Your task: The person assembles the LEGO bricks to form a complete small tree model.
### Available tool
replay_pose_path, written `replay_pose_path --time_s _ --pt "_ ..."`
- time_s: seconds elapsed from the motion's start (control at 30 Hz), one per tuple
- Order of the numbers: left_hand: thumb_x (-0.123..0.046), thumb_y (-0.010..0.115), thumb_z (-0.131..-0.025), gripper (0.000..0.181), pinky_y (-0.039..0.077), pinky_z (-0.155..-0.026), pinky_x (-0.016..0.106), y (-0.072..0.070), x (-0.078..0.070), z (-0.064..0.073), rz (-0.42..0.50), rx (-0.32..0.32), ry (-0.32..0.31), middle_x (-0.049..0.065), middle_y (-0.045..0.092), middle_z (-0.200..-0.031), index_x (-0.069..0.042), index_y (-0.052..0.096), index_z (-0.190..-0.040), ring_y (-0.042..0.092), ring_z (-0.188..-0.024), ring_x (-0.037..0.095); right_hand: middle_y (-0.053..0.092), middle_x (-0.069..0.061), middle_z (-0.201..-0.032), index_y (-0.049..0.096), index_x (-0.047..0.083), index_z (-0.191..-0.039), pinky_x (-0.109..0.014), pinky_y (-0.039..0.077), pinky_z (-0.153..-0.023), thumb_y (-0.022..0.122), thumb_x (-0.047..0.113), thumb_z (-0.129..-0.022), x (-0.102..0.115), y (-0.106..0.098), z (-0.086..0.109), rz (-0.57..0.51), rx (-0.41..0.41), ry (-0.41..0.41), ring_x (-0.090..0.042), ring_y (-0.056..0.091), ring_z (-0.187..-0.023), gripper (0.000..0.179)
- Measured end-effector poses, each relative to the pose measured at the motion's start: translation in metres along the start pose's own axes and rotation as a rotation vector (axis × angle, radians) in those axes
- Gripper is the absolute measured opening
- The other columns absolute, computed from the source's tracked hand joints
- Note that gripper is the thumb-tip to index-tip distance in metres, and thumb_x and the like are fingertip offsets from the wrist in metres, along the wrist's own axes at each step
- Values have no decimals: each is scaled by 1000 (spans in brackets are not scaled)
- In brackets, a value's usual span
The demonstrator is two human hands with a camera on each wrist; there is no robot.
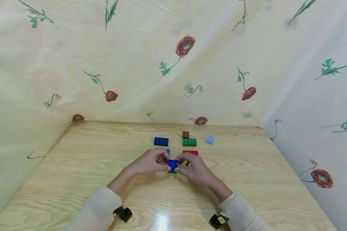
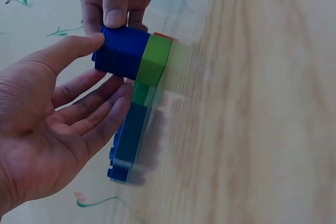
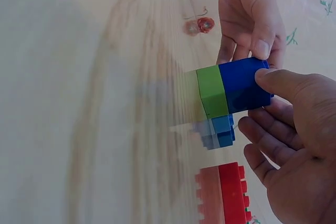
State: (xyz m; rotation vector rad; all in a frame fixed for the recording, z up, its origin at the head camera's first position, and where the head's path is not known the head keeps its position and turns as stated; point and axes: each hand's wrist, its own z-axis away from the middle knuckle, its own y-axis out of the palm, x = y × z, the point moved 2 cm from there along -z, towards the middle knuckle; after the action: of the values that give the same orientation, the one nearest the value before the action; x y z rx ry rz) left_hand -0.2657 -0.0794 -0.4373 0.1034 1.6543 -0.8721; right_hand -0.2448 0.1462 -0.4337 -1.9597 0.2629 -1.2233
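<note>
A blue brick [image 1: 173, 166] stands in the middle, stacked on a lime green brick [image 1: 172, 174]; both show well in the left wrist view. My left hand [image 1: 150, 163] pinches the blue brick from the left, thumb on its near upper edge. From the other side my right hand [image 1: 196, 168] pinches it in the same way. In the right wrist view both thumbs press the top part of the blue brick [image 3: 244, 87], and the lime green brick [image 3: 212, 93] sits right at the wooden surface.
Behind the hands lie a dark blue brick [image 1: 161, 141], a partly covered lighter blue brick [image 1: 167, 151], a green brick [image 1: 189, 142], a partly covered red brick [image 1: 192, 152], a brown brick [image 1: 185, 134] and a pale blue brick [image 1: 210, 140]. Flowered cloth [image 1: 138, 64] hangs around the table [image 1: 60, 179].
</note>
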Motion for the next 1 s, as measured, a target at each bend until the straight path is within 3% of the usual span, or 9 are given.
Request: replay_pose_path --time_s 0.1,0.2,0.4,0.63,1.0 --pt "-27 77 -95 26 59 -92 29 -8 0 0 -18 -11 10 1 71 -110 -11 69 -114 69 -103 13 72 4 -109 72 14 -119 -30 56 -87 77 19 -94 1 2 1 -13 4 1 -19 67 -100 26" --pt "-28 75 -96 27 58 -91 30 -17 -1 -4 -32 -62 19 -1 72 -107 -9 70 -115 69 -101 12 72 4 -110 72 14 -119 -32 57 -88 77 20 -94 3 2 1 -21 12 6 -19 66 -101 26" --pt "-28 75 -96 28 57 -96 38 -30 -4 -20 -75 -137 23 3 74 -109 -7 70 -116 69 -104 18 71 3 -110 71 14 -120 -33 57 -89 77 20 -94 3 -1 1 -26 21 30 -19 67 -102 27" --pt "-22 77 -94 34 52 -108 47 -30 2 -37 -116 -105 -17 13 72 -123 -4 70 -121 67 -119 29 71 4 -111 71 15 -120 -31 57 -89 77 20 -94 0 -2 1 -40 22 37 -20 67 -103 27" --pt "-23 81 -91 39 52 -108 45 -27 17 -43 -185 -101 -66 7 72 -126 -7 70 -125 66 -120 25 71 5 -112 71 16 -122 -27 55 -89 76 23 -95 0 -1 1 -37 30 36 -17 66 -104 28"
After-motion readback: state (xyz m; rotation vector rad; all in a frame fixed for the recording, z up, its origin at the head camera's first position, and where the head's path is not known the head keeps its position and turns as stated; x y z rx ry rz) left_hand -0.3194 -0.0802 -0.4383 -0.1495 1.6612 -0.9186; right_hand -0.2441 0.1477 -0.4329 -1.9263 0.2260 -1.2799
